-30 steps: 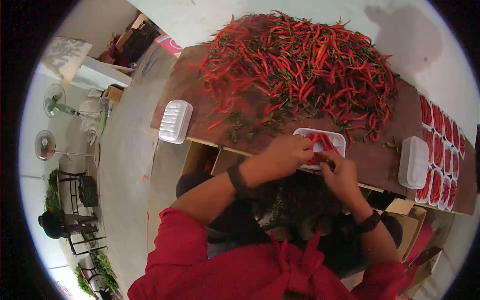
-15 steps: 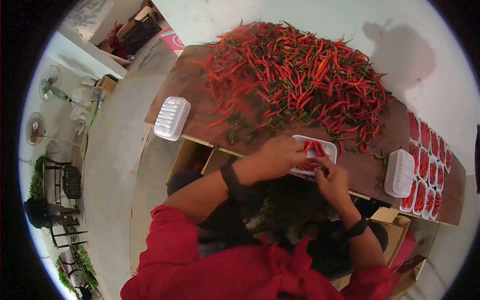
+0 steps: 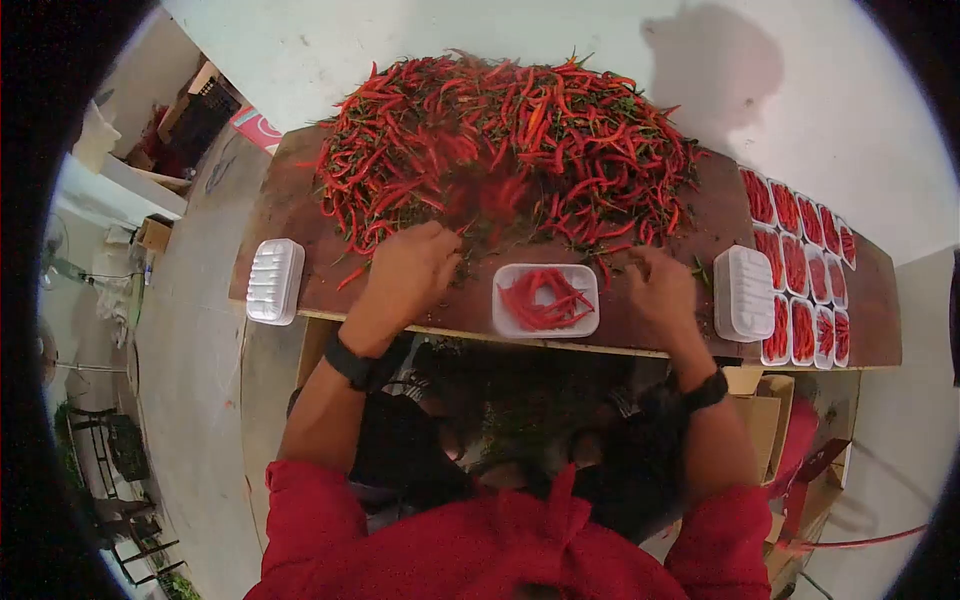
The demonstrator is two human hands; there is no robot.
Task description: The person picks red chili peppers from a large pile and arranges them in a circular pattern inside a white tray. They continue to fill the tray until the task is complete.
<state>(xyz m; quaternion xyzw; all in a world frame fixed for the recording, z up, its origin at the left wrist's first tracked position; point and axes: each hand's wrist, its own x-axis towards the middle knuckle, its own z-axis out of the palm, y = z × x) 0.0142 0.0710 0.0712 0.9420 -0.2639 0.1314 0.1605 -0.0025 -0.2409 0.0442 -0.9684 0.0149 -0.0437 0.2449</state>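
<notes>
A white foam tray (image 3: pixel 508 324) with several red chilies (image 3: pixel 545 300) in it lies at the table's front edge, between my hands. My left hand (image 3: pixel 405 275) is left of the tray, its bent fingers at the front of a large heap of red chilies (image 3: pixel 540 120); I see nothing held in it. To the tray's right, my right hand (image 3: pixel 662 290) hovers over the table with fingers apart and nothing between them. Some chilies near the middle of the heap are blurred.
Stacks of upturned white trays stand at the left (image 3: pixel 275 282) and right (image 3: pixel 744 295) of the brown table (image 3: pixel 460 310). Rows of filled trays (image 3: pixel 801 318) lie at the far right. Under the right side is a cardboard box (image 3: pixel 765 425); a wall (image 3: pixel 830 110) rises behind.
Both hands have come off the chilies in the tray and moved apart, left hand toward the heap, right hand to the tray's right. The camera view has turned.
</notes>
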